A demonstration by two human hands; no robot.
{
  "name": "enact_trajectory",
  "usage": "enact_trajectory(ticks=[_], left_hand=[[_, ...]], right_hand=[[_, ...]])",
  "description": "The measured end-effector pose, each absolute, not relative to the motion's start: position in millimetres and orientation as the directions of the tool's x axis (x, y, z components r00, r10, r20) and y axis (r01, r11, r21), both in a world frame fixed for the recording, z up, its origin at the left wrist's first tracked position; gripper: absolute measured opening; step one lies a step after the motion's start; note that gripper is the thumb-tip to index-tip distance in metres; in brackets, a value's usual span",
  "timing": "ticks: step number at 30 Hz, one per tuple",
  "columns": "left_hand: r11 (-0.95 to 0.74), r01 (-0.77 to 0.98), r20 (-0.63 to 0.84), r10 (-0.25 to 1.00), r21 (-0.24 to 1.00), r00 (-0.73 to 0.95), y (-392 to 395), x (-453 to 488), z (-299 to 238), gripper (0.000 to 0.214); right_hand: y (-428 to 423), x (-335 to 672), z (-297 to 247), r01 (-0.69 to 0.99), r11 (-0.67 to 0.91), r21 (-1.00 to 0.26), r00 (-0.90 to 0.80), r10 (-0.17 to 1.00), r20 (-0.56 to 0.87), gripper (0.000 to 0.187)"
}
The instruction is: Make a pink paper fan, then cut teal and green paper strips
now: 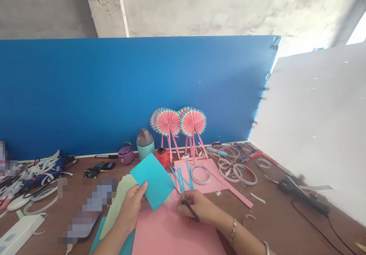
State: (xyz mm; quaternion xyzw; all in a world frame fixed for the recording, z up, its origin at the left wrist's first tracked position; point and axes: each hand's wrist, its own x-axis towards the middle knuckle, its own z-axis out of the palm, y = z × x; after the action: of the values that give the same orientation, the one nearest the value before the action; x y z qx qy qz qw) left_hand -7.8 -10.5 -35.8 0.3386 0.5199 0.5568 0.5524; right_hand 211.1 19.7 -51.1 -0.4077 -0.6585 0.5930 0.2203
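My left hand (135, 200) grips a sheet of blue paper (154, 180) by its left edge, thumb on top, holding it tilted above the desk. In my right hand (197, 207) is a pair of scissors (190, 209), the fingers closed round the black handles. The blades point at the blue sheet's right edge; whether they touch it I cannot tell. Beneath both hands lies a large pink sheet (174, 232). Narrow blue paper strips (180, 178) are scattered just beyond the scissors, on another pink sheet (213, 167).
Pink pleated paper fans (193, 122) stand against the blue partition (114, 94). A thermos (145, 144), a purple cup (126, 154) and several tape rolls (245, 174) are at the back. A glue gun (304, 196) with a cable lies right; a power strip (21, 234) and tangled cables (42, 171) lie left.
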Motion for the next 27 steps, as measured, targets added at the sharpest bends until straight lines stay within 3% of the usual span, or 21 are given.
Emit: enact_trajectory(ticks=[27], left_hand=[[0.16,-0.274,-0.214,0.96,0.948,-0.179,-12.7,-4.5,-28.1,0.036]], right_hand=[[19.8,209.7,-51.2,0.31,-0.024,-0.95,-0.535,0.822,-0.195,0.007]])
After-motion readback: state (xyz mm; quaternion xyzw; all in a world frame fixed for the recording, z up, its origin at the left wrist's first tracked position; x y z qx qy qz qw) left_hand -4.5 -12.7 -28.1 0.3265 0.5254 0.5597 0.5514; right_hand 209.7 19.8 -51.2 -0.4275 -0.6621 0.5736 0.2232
